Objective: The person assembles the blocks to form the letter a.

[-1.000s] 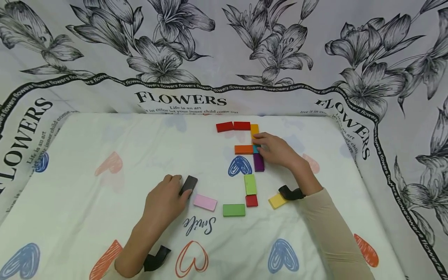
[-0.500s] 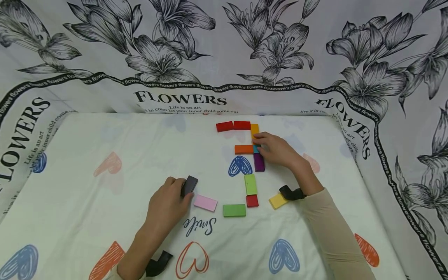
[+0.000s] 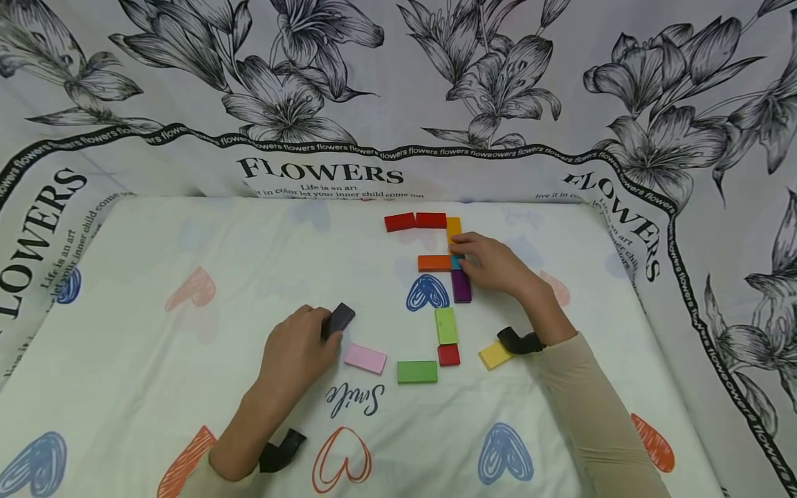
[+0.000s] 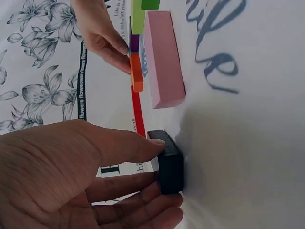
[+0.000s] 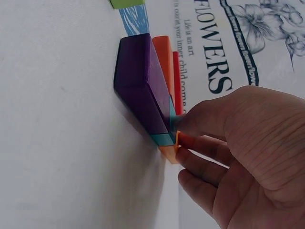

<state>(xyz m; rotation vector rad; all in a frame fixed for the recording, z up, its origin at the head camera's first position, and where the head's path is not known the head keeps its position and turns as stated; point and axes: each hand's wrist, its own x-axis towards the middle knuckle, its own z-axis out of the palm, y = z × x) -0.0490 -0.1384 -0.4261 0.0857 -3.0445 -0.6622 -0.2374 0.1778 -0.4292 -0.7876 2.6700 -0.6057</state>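
My left hand pinches a black rectangular block between thumb and fingers. In the left wrist view the thumb presses one face of it, with the fingers at the other side. On the right, my right hand has its thumb on a small teal block and its fingertips beside the yellow-orange block. That teal piece sits between the yellow-orange block and a purple block, partly hidden by the thumb. An orange block extends leftward from it, and two red blocks form the far row.
A pink block lies just right of the left hand. Nearby are a green block, a light green block and a short red block. A yellow block lies partly under the right wrist's black strap.
The black block has turned slightly clockwise in my left fingers, and that hand has shifted a little rightward and away from me. The right hand stays on the blocks.
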